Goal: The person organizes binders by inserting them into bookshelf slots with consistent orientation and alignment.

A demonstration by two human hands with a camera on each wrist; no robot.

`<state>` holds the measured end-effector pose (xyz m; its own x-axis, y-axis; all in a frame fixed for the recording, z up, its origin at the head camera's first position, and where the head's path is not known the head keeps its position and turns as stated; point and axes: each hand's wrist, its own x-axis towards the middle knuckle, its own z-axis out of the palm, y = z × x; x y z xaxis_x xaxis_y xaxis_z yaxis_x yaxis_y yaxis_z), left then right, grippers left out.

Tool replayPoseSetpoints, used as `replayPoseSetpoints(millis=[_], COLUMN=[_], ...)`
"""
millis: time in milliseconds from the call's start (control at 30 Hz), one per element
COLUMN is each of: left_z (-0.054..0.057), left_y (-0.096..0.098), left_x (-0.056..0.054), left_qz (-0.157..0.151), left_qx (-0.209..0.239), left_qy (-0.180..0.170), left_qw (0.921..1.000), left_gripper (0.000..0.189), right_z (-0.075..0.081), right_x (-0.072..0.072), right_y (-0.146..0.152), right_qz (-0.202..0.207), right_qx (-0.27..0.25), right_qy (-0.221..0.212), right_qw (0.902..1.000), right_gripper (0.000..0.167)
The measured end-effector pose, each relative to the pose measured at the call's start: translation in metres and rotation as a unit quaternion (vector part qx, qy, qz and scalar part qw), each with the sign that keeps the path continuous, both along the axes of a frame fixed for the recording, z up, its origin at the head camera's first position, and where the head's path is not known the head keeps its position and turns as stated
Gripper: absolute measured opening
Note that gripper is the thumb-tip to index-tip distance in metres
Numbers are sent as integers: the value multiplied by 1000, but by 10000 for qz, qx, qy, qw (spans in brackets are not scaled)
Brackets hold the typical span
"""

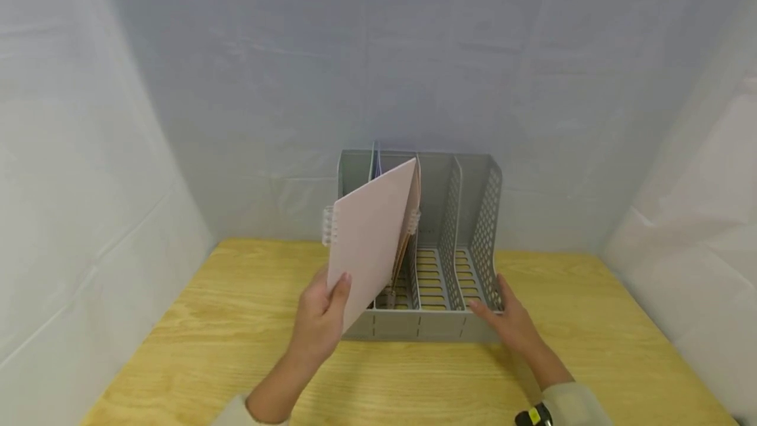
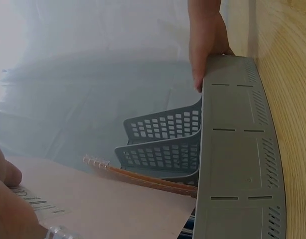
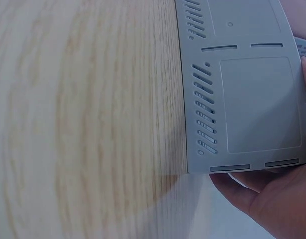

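In the head view my left hand grips the lower left edge of a pale pink ring-bound notebook, thumb on its cover. The notebook is tilted over the left part of a grey file organizer, hiding some of its compartments. Behind it leans a second ring-bound notebook, its brown edge showing in the left wrist view. My right hand holds the organizer's front right corner, thumb over the front rim and fingers round the outer side. Printed text on the pink cover shows in the left wrist view.
Thin bluish-purple items stand upright in the organizer's left part. Perforated dividers separate its compartments. The organizer stands on a wooden table, with pale sheeting behind and at both sides. A black watch is on my right wrist.
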<state>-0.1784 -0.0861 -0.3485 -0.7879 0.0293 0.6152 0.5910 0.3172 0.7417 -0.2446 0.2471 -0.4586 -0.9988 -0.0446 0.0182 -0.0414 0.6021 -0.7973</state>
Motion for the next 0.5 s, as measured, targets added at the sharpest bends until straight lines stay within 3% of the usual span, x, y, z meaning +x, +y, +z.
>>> replayPoseSetpoints(millis=[233,500], left_z=[-3,-3], left_y=[7,12], left_x=[-3,-6], left_qz=[-55,-127], left_qx=[13,64], left_qy=[439,345], left_qw=[9990,9993], left_gripper=[32,31], right_z=[-1,-2], right_x=[2,0], right_y=[0,1], right_qz=[6,-30], right_qx=[8,13], right_qy=[-64,-34], right_qw=[10000,10000], right_gripper=[97,97])
